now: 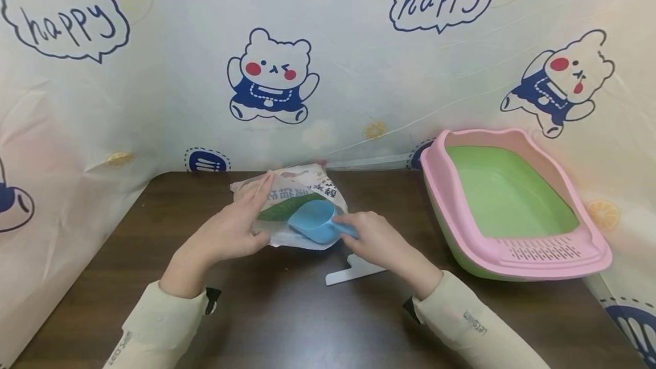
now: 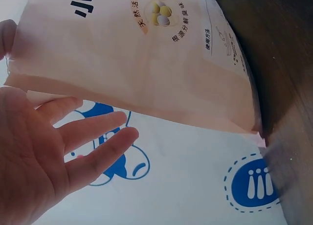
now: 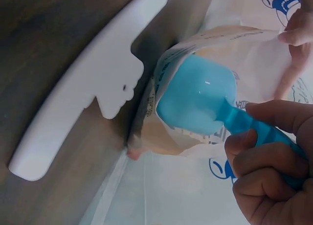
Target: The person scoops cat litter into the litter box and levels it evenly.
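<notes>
A blue scoop [image 1: 315, 222] is at the mouth of a white printed bag [image 1: 307, 180] with a green patch. My right hand [image 1: 378, 238] grips the scoop's handle, fingers curled round it. In the right wrist view the scoop's bowl [image 3: 198, 95] sits within the bag's opening, and the bag's wall covers part of it. My left hand [image 1: 233, 226] is at the bag's left side with its fingers extended. Seen from the left wrist, those fingers [image 2: 98, 129] are straight and spread beside the bag's edge, the thumb near its corner.
A litter box [image 1: 451, 204] with a pink rim and green pan stands at the right. On the brown table [image 1: 287, 312], a flat white piece [image 3: 110, 83] with a long bar and paw-shaped part lies near my right hand. A patterned sheet [image 1: 348, 90] hangs behind.
</notes>
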`<state>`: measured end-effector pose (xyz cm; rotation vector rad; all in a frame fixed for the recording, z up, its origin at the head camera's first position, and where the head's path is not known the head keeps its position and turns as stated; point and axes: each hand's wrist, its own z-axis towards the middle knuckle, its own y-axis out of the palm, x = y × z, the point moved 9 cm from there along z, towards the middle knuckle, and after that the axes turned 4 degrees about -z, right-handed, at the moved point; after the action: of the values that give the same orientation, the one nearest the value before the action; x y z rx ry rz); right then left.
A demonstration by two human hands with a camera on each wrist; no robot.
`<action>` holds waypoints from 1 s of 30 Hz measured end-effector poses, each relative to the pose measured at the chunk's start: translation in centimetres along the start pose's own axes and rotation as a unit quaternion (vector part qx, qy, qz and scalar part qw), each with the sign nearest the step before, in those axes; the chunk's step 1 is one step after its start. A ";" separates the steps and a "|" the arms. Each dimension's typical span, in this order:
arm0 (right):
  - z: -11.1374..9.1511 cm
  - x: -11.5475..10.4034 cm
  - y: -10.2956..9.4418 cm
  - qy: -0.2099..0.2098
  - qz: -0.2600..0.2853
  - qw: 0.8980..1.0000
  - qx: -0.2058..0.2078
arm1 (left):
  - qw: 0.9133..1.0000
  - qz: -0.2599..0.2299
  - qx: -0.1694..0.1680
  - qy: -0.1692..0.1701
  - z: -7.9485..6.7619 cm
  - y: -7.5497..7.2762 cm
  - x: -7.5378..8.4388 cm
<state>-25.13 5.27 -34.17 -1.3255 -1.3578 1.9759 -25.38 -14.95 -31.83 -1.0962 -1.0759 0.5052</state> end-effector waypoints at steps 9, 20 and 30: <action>0.7 -0.5 1.1 -0.017 -0.027 0.999 0.018 | 1.000 -0.003 0.011 0.013 -0.1 0.3 0.4; 2.0 -1.9 2.2 -0.055 -0.068 0.995 0.045 | 1.000 -0.009 0.017 0.025 0.0 0.4 0.8; 3.1 -1.7 3.5 -0.055 -0.067 0.994 0.070 | 1.000 -0.009 0.015 0.025 0.1 0.4 0.8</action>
<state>-26.39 0.86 -36.16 -1.0500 -1.2947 2.0362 -25.08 -14.09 -31.81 -1.0667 -1.0294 0.4764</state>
